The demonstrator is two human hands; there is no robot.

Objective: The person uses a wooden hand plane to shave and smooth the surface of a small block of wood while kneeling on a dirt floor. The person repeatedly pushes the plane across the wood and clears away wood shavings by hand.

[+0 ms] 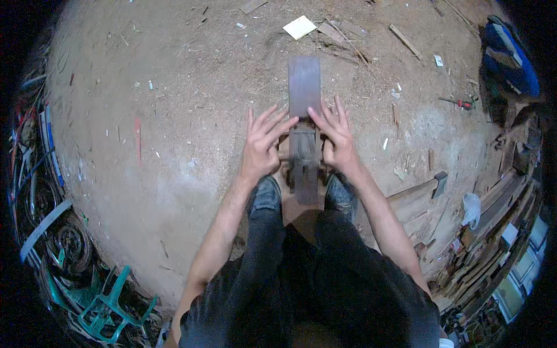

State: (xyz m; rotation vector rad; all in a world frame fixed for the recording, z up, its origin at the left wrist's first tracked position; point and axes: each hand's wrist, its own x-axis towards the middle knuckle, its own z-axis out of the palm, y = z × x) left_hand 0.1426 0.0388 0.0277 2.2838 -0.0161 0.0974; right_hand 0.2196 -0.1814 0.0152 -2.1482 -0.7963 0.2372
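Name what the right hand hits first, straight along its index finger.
Likely the flat grey piece; the index fingertip of the right hand overlaps its near end, though depth leaves contact unclear.

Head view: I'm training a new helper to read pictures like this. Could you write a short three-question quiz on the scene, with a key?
1. Multiple choice: which thing is nearest to the fingertips of both the left hand and the right hand?
A) the bag
B) the grey plate
C) the paper

2. True or false: the green chair lies on the person's left.

3. Short answer: what is the main colour of the screwdriver handle?

Key: 1. B; 2. True; 3. Red.
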